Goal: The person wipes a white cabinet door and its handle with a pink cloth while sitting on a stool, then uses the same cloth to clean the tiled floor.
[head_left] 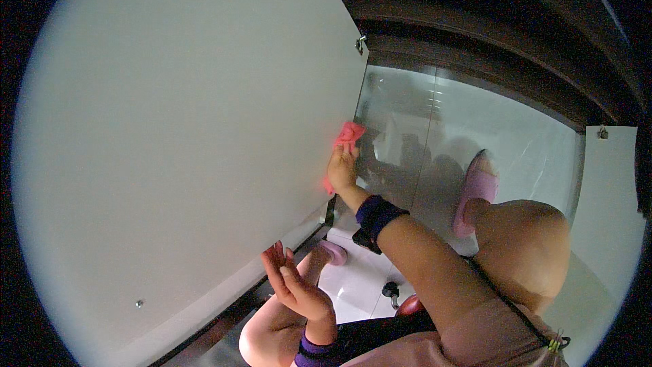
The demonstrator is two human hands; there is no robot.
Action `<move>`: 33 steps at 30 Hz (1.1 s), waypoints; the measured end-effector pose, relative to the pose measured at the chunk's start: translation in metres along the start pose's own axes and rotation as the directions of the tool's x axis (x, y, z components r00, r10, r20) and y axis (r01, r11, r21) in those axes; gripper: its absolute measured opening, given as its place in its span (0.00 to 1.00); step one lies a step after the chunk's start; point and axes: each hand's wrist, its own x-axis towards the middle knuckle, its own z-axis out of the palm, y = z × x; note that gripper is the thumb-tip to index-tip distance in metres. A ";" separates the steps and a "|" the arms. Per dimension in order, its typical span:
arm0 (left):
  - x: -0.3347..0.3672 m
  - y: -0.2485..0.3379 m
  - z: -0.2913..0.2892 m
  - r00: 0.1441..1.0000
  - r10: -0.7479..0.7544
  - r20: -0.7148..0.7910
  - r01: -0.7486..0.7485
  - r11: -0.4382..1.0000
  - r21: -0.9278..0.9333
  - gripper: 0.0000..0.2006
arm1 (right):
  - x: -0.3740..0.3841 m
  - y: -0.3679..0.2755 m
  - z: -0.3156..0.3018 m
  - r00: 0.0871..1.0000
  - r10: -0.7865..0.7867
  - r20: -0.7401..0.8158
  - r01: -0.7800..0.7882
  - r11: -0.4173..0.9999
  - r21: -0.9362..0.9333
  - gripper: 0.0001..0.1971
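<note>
A large white door panel (190,115) fills the left of the view. My right hand (343,168) presses a bright pink cloth (350,133) against the panel near its right edge. Part of the cloth sticks out past my fingers, above and below the hand. Lower down, my left hand (299,285) is raised beside the panel's dark bottom edge, its fingers stretched out and holding nothing. Whether its fingertips touch the panel cannot be made out.
Metal hinges (360,44) sit at the panel's upper right edge. Dark brown wooden boards (475,27) curve along the top. Under me is a glossy tiled floor (401,122) with a pink slipper (468,197) on my foot. A narrow white panel (611,183) stands at the right.
</note>
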 end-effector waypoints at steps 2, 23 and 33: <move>-0.002 -0.001 0.001 1.000 0.027 0.007 -0.027 0.999 -0.021 0.22 | 0.005 0.022 0.004 0.990 0.119 0.068 -0.123 0.992 0.042 0.18; 0.023 -0.031 0.001 0.989 -0.149 0.023 0.150 0.976 -0.159 0.27 | -0.122 -0.100 -0.028 0.817 -0.571 -0.087 0.577 0.805 0.140 0.24; 0.017 -0.025 0.004 0.994 -0.055 0.090 0.064 0.993 -0.103 0.29 | -0.102 -0.013 0.017 0.952 -0.299 -0.070 0.307 0.919 0.248 0.25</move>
